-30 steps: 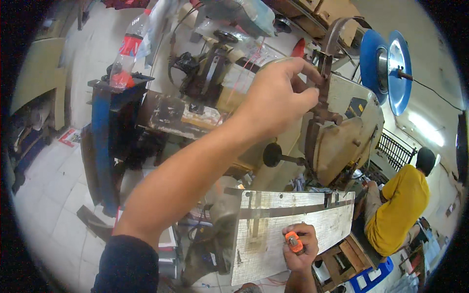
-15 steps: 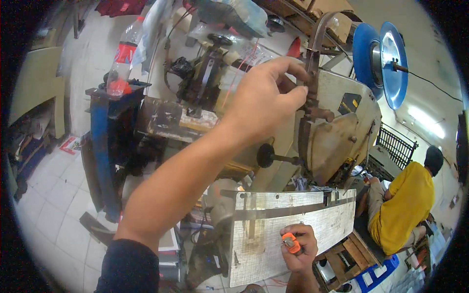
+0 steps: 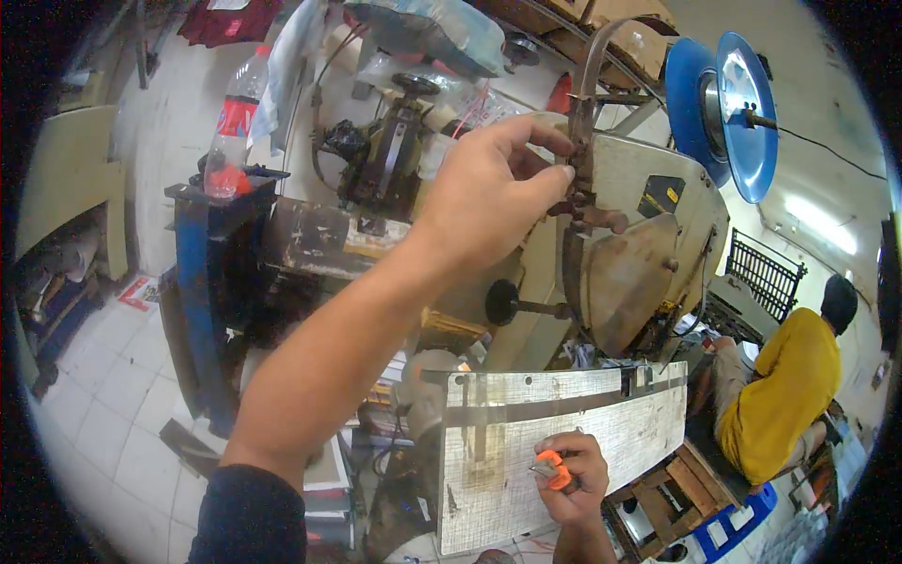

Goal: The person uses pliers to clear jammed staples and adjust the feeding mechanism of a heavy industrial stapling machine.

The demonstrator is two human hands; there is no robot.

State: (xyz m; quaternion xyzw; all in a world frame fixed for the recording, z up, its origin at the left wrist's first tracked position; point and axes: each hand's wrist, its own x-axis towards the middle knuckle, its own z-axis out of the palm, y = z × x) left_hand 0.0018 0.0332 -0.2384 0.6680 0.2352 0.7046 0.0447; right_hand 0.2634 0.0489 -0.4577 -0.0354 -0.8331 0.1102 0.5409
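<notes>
My left hand [image 3: 493, 188] is raised at the dark metal arm [image 3: 581, 155] on the front of a large beige machine. Its fingers are bent and the thumb and forefinger come close together against that arm; anything between them is too small to make out. Low on the right, my right hand [image 3: 575, 475] is closed round an orange-handled tool [image 3: 556, 472] with a short metal tip pointing left. The right hand is above the machine's pale, stained worktable [image 3: 498, 489], which has a dark strip across it. Behind the metal arm shows the beige machine housing [image 3: 639, 273].
A blue spool [image 3: 700, 113] tops the machine. Right, a person in a yellow shirt [image 3: 789, 385] sits by a wooden crate [image 3: 672, 503]. Left, a plastic bottle [image 3: 235, 132] stands on a blue-black metal stand [image 3: 193, 254]. A dark knob [image 3: 501, 302] juts below my left hand.
The view has shifted slightly. My left hand stays at the metal arm with fingers bent. The orange-handled tool has turned a little in my right hand, its metal tip now pointing further left.
</notes>
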